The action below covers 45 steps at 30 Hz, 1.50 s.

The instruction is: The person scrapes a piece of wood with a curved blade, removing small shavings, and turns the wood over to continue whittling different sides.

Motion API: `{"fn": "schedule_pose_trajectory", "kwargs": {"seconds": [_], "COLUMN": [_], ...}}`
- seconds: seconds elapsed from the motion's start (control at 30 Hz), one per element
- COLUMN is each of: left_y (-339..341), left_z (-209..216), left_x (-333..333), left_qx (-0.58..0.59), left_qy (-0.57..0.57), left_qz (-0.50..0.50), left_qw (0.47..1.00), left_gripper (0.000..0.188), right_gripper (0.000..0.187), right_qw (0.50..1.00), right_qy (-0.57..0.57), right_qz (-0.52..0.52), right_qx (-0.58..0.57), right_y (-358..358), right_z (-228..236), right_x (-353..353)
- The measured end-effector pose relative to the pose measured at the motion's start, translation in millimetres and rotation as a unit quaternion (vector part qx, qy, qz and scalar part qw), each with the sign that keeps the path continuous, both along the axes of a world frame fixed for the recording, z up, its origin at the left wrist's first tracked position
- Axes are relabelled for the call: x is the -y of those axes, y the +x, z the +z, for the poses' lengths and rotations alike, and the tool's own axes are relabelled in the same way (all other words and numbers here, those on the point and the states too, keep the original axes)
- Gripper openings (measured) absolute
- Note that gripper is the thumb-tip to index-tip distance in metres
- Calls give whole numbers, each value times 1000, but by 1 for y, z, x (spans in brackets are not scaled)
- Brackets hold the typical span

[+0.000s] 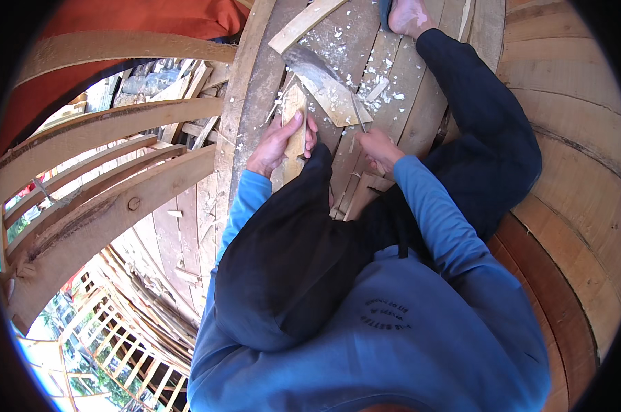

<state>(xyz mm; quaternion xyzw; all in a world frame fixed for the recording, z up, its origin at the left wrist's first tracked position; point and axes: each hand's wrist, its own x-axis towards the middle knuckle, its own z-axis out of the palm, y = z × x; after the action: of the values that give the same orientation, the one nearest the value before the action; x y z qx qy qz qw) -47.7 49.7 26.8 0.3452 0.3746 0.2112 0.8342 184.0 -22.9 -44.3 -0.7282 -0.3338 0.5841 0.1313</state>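
My left hand [277, 145] is closed around a pale piece of wood [295, 103] that stands lengthwise beside my bent knee, thumb on its upper face. To the right, my right hand [379, 147] grips a thin-bladed tool [358, 112], probably a knife, its blade pointing away from me; the fist hides most of the handle. Just beyond the blade lies a wider board [330, 96] with a dark curved upper edge. The tool's blade overlaps this board's right end in view, and I cannot tell whether they touch.
Wood shavings [376, 65] litter the planks [410, 103]. A narrow strip [303, 26] lies at the far side. Curved timber ribs [118, 209] rise on the left, with a red-orange cloth [139, 19] behind. A curved plank wall [571, 158] closes the right. My bare foot [408, 17] rests far ahead.
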Motion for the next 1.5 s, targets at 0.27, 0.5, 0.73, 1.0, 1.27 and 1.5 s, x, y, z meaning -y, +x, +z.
{"fn": "schedule_pose_trajectory", "kwargs": {"seconds": [0.27, 0.5, 0.73, 1.0, 1.27, 1.5], "left_y": [1, 16, 12, -7, -20, -23], "left_z": [-16, -9, -24, 25, 72, 82], "left_x": [-12, -7, -10, -35, -64, -71], "left_qx": [-68, -148, -219, -153, -92, -29], "left_qy": [7, 75, 115, 80, 143, 155], "left_qz": [13, -5, 7, 187, 278, 284], "left_qw": [998, 986, 969, 967, 946, 946], "left_gripper": [38, 36, 34, 28, 31, 35], "right_gripper": [33, 29, 32, 37, 33, 24], "right_qw": [985, 882, 923, 856, 978, 981], "right_qy": [-53, -142, -80, -249, -96, -33], "right_qz": [-97, -214, -215, -113, -10, -52], "right_qx": [-132, -395, -310, -439, -186, -182], "right_y": [5, 19, 6, 8, -6, -3], "right_z": [-2, 12, 22, 22, 18, 16], "right_x": [-4, -12, -11, -6, -3, -9]}}
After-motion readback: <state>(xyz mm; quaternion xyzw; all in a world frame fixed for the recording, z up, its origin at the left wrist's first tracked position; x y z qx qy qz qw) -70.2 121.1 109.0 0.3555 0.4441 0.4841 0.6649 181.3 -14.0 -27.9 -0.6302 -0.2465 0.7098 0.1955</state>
